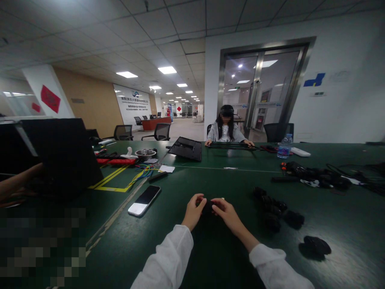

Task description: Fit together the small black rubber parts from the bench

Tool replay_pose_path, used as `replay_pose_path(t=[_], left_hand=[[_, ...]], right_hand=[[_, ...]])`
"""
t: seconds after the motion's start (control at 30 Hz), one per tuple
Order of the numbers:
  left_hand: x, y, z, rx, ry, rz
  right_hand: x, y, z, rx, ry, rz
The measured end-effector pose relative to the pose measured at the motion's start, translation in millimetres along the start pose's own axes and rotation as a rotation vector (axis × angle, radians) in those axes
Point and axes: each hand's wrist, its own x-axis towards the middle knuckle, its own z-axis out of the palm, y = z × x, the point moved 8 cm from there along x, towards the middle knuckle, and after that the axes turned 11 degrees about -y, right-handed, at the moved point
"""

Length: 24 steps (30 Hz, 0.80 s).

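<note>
My left hand (193, 210) and my right hand (227, 212) meet over the green table (210, 180), fingers curled around a small black object (207, 208) held between them. What the object is I cannot make out. Both sleeves are white. Several similar black pieces (272, 208) lie in a loose heap to the right of my right hand, and one more black piece (315, 245) sits further right, nearer me.
A smartphone (144, 200) lies left of my hands. A dark monitor (60, 154) stands at the far left beside another person's arm (18, 182). Cables (325, 176), a water bottle (284, 145), a black tray (186, 148) and a seated person (226, 128) are across the table.
</note>
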Motion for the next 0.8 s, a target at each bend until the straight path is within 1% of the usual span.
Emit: replay_pose_path(t=[0.23, 0.37, 0.47, 0.63, 0.8], left_hand=[[-1.1, 1.1, -2.1, 0.003, 0.023, -0.020], [-2.0, 3.4, -1.3, 0.004, 0.004, -0.015], [-0.5, 1.3, -0.5, 0.003, -0.008, -0.017], [2.2, -3.7, 0.7, -0.004, -0.020, -0.022], [1.0, -0.3, 1.5, -0.002, -0.037, -0.012]], right_hand=[[0.0, 1.1, 1.6, 0.025, -0.016, 0.011], [1.9, 3.7, 1.9, 0.037, -0.024, -0.013], [3.0, 5.6, 2.3, 0.041, -0.030, -0.026], [3.1, 6.1, 3.0, 0.033, -0.035, -0.019], [3.8, 6.9, 2.9, 0.016, -0.033, -0.011]])
